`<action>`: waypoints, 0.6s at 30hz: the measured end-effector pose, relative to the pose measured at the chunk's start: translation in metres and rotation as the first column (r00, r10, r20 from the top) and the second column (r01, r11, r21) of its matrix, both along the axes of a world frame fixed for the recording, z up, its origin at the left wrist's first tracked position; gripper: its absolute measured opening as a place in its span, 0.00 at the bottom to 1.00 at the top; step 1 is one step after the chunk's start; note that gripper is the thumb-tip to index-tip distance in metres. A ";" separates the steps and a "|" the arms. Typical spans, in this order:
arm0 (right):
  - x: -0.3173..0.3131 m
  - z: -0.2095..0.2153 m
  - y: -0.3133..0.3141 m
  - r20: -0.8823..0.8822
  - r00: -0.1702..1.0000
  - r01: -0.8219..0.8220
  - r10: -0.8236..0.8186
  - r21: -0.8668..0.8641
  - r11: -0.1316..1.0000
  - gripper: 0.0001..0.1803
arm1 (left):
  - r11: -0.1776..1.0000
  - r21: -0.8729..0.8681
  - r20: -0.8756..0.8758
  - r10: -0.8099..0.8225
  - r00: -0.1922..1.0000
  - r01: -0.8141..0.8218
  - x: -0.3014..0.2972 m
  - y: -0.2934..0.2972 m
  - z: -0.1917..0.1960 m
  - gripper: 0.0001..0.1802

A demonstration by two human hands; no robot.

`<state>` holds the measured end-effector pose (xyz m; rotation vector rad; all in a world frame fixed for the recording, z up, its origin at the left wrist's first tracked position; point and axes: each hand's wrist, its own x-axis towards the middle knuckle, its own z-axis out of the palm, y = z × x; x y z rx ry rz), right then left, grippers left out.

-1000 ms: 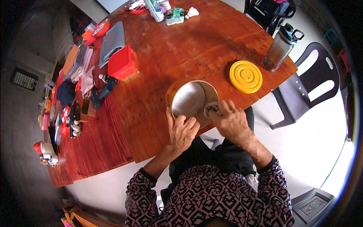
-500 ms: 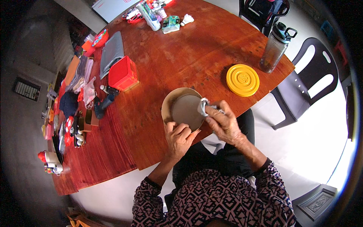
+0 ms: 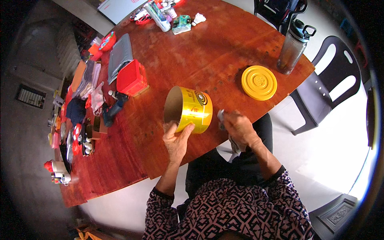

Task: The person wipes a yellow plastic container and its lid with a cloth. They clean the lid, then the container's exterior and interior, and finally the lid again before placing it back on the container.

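Note:
A yellow round cardboard box (image 3: 196, 114) with printed sides is tipped on its side, its open mouth facing left. My left hand (image 3: 177, 140) grips the near part of its rim, thumb on the yellow outside and fingers at the opening. Just right of the box, my right hand (image 3: 239, 127) is closed around a crumpled greyish-white cloth (image 3: 238, 144), whose end hangs below the fist. A small gap separates that hand from the box. The matching yellow round lid (image 3: 259, 83) lies flat on the table, farther right.
On the wooden table (image 3: 184, 60), a tall grey bottle (image 3: 294, 48) stands near the right edge. A red container (image 3: 131, 78) sits left of the box. Bags, cloths and small items crowd the left side. A shuttlecock (image 3: 199, 19) lies far back; a dark plastic chair (image 3: 328, 88) stands right.
The box has turned from mouth-up onto its side, showing its yellow wall. My right hand has moved from its rim to beside it, slightly lower, still with the cloth.

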<state>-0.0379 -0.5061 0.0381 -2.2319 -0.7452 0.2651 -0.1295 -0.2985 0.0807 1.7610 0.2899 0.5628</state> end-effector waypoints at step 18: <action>0.009 0.015 0.040 -0.292 0.948 0.302 -0.125 0.706 0.640 0.18 | 0.975 -0.161 -0.079 -0.168 0.983 0.154 -0.024 -0.021 -0.010 0.06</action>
